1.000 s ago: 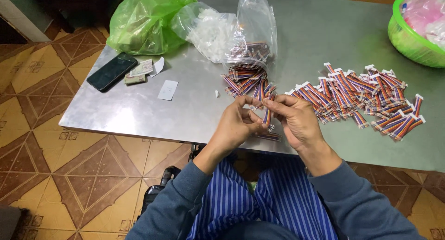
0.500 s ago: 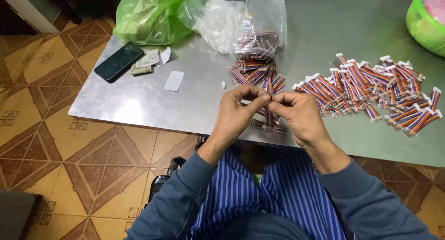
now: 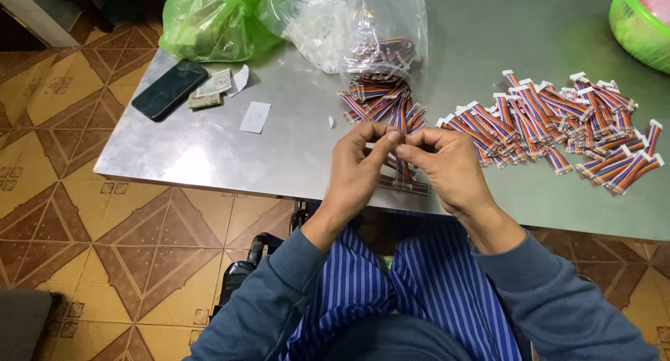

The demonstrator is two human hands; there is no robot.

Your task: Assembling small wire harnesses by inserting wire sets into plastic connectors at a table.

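Seated at the near edge of a metal table (image 3: 209, 152), hands raised just above that edge. Left hand (image 3: 359, 169) and right hand (image 3: 447, 169) brought together fingertip to fingertip, fingers curled and nearly closed, pinching the top end of one striped ribbon cable (image 3: 403, 169) that hangs down between them toward the table edge. Whether a small white plug sits between the fingertips: cannot tell, hidden by the fingers.

Progress, as judged from the layout: to the right of the hands, a broad pile of cables with white ends (image 3: 558, 124), apparently finished. Just beyond the hands, a smaller heap of cables (image 3: 380, 103) spilling from a clear bag (image 3: 391, 33), seemingly still to do. Beside that, a second clear bag of small white parts (image 3: 324, 23). Roughly the larger share done, a fair remainder left.

Farther left on the table: green bag (image 3: 209, 19), black phone (image 3: 169, 89), folded banknotes (image 3: 209, 92), white paper slip (image 3: 255, 117). At the far right corner, green basket (image 3: 638, 26).
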